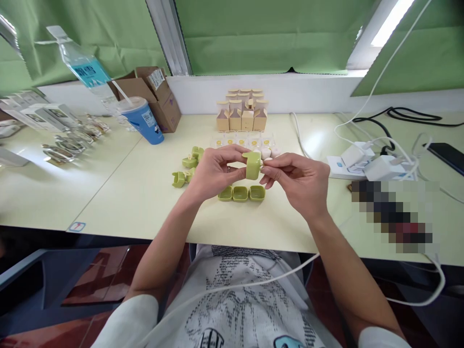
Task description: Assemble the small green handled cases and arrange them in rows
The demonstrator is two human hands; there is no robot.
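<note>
Above the table, my left hand (221, 169) pinches a small green plastic piece (253, 165) with a rounded box shape and a projecting tab. My right hand (295, 181) is at its right side, thumb and forefinger closed together on a small whitish bit that I cannot make out. Just below my hands, green square cups (240, 194) stand in a row on the table. To the left of my left hand lie more green pieces (178, 179). Partly hidden behind my hands are small round white items (266, 153).
Small tan cartons (241, 116) stand by the wall, with clear packets (242, 139) before them. A blue cup (143, 121), a bottle (85, 67) and a cardboard box (159, 96) are at left. At right are a power strip (337, 166), cables and a phone (445, 155).
</note>
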